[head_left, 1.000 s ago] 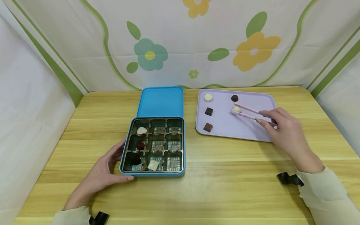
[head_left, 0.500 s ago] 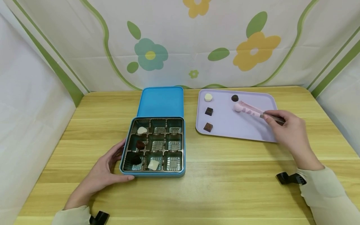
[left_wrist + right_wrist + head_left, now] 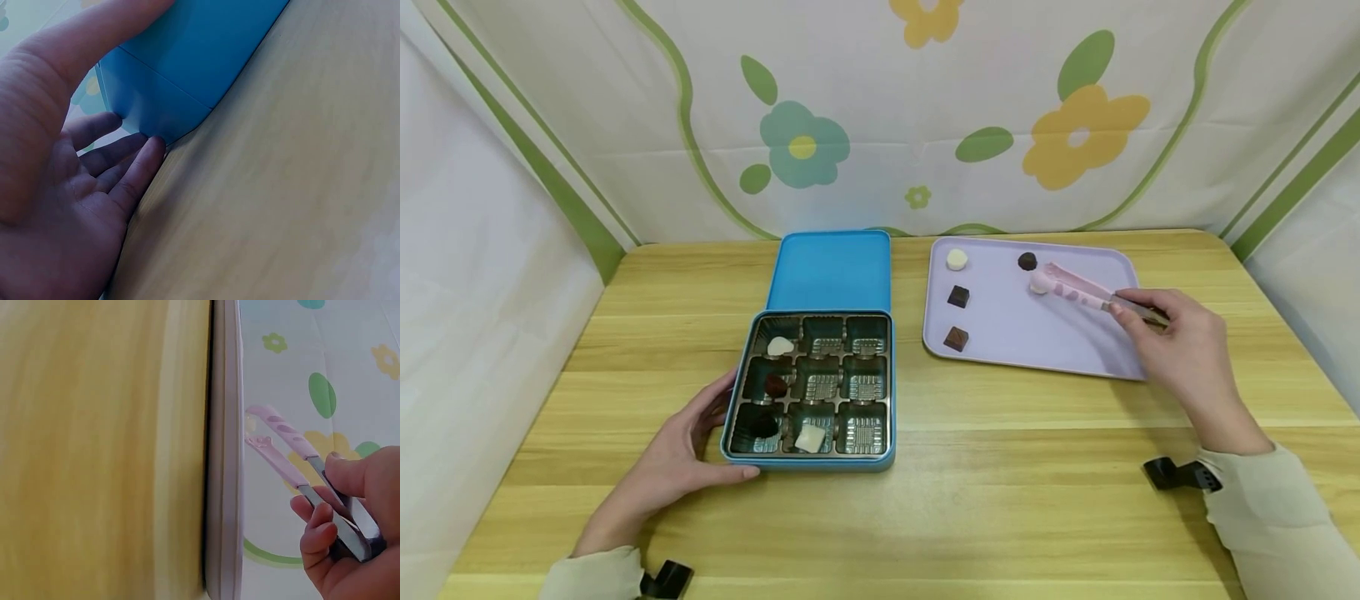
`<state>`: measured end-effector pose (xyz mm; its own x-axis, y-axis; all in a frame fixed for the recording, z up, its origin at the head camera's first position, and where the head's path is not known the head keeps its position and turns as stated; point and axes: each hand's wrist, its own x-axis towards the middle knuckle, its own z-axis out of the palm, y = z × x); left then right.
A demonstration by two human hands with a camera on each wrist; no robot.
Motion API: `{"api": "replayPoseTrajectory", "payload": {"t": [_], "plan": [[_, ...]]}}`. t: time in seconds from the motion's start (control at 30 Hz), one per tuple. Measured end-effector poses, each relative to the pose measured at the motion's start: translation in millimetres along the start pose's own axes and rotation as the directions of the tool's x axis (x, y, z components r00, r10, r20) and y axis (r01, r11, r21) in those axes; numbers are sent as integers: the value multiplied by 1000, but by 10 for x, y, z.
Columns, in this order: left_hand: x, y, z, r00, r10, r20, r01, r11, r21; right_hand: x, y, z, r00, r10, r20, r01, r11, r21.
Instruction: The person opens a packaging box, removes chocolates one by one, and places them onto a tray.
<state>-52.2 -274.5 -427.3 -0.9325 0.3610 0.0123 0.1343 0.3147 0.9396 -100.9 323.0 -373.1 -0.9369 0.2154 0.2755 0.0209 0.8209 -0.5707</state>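
Note:
My right hand (image 3: 1187, 354) holds pink-tipped tongs (image 3: 278, 462) with metal handles over the lilac tray (image 3: 1000, 350). Between or just beside the tong tips is a white chocolate (image 3: 250, 424), largely covered by a tip in the head view. A dark round chocolate (image 3: 1027, 262) lies just behind the tips. My left hand (image 3: 673, 467) rests at the near left corner of a blue tin (image 3: 850, 466), thumb along its front and fingers fairly straight against its side. Inside the tin's divided insert sit a white chocolate (image 3: 780, 346), a brown one (image 3: 775, 385), a black one (image 3: 763, 426) and a white square one (image 3: 810, 438).
Along the tray's left side lie a white chocolate (image 3: 957, 260), a dark square one (image 3: 958, 297) and a brown square one (image 3: 956, 338). The tin's blue lid (image 3: 831, 271) lies behind it. A flowered cloth (image 3: 917, 108) hangs at the wooden table's back edge.
The right hand has turned the tongs so one arm lies over the other, and has shifted slightly right. The white chocolate has moved slightly right with the tips. Left hand and tin hold still.

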Motion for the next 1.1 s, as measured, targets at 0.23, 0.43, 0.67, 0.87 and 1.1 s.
{"api": "replayPoseTrajectory", "payload": {"t": [0.23, 0.43, 0.67, 0.87, 1.1], "plan": [[7, 1, -3, 1000, 10, -4, -10, 1000, 2, 34, 11, -22, 980, 160, 116, -163, 986, 16], [5, -4, -3, 1000, 4, -7, -3, 1000, 3, 60, -8, -40, 916, 296, 270, -347, 923, 168], [3, -3, -2, 1000, -7, 1, 7, 1000, -3, 42, 2, -36, 946, 280, 161, -298, 950, 97], [2, 4, 1, 1000, 3, -1, -3, 1000, -1, 12, -18, -61, 987, 130, 97, -133, 991, 25], [-2, 6, 1, 1000, -5, -1, 5, 1000, -2, -23, -47, -13, 997, -54, 57, 53, 999, 8]]}}
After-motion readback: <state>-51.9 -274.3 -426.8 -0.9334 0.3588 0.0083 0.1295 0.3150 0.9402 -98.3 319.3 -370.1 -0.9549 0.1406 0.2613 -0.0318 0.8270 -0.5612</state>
